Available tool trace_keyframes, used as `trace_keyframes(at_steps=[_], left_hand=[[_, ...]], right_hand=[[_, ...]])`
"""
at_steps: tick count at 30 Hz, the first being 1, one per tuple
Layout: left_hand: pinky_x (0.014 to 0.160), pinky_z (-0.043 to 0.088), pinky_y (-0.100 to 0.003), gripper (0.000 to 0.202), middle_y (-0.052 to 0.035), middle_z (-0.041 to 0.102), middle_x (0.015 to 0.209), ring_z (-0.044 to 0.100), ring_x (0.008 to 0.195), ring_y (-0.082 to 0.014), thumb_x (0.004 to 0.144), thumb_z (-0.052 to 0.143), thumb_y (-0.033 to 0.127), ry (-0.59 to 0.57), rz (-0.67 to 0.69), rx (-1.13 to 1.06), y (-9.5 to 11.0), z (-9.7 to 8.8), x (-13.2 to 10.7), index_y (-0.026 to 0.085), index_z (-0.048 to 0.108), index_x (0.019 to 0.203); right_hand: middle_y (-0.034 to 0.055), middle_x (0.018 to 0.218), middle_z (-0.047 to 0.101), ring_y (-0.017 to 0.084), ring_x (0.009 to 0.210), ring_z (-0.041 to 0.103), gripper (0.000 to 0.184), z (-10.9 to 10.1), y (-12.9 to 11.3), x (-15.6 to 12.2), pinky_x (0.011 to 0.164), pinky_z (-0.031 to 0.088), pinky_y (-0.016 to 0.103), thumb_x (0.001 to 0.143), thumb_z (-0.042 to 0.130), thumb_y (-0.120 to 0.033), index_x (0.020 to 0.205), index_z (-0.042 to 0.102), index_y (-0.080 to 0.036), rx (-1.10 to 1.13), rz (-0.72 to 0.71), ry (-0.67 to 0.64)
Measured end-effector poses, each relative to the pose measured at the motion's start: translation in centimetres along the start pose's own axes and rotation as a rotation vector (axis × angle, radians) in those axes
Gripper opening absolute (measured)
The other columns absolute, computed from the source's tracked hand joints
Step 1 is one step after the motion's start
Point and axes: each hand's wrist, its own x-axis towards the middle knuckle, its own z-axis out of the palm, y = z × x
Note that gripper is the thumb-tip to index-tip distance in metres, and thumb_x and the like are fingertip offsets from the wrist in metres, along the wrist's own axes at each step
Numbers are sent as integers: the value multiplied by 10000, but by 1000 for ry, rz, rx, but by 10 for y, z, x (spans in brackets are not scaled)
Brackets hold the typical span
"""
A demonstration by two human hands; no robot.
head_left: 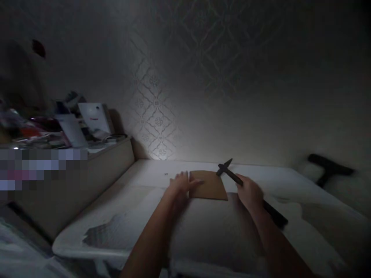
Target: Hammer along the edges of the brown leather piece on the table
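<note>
A flat brown board (211, 186) lies on a worn white table (139, 200). My left hand (182, 186) rests on the board's left edge with its fingers laid flat and apart. My right hand (249, 193) is closed round the dark handle of a hammer (228, 173). The hammer's head hangs just above the board's far right corner, and its handle runs back past my wrist toward the lower right. The scene is dim.
A patterned wall rises right behind the table. To the left stands a lower cabinet (95, 170) piled with boxes, papers and clutter (72, 123). A dark T-shaped object (329, 168) lies at the far right. The table's paint is chipped near the front left edge.
</note>
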Motion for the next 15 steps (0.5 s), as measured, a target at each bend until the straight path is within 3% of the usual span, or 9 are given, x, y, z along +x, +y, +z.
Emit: trace_keyframes(at_steps=[3, 6, 9, 15], left_hand=[[980, 436, -397, 536, -182, 554, 1345, 524, 1241, -295, 957, 345, 514, 83, -95, -21, 0, -9, 0, 150, 535, 1301], [928, 462, -400, 394, -176, 589, 1289, 568, 1172, -282, 958, 350, 302, 242, -269, 12, -4, -15, -1, 153, 588, 1233], [911, 460, -413, 394, -165, 601, 1253, 567, 1158, -275, 904, 358, 144, 358, -418, 40, -16, -16, 0, 170, 602, 1212], [911, 427, -419, 377, -172, 602, 1231, 536, 1165, -296, 895, 375, 148, 371, -505, 44, -41, -12, 2, 171, 643, 1160]], right_hand=[[94, 1066, 711, 239, 914, 667, 409, -3, 4, 2, 716, 468, 306, 866, 445, -161, 1210, 656, -233, -63, 137, -45], [103, 1024, 720, 243, 871, 675, 417, -5, 8, 3, 688, 466, 307, 865, 448, -186, 1223, 654, -241, -97, 216, -72], [111, 1033, 720, 249, 882, 676, 428, -3, 12, 4, 705, 478, 317, 851, 447, -182, 1220, 658, -233, -115, 252, -71], [129, 891, 731, 262, 785, 685, 394, 7, 25, 3, 637, 497, 332, 829, 478, -229, 1152, 703, -247, -136, 234, -18]])
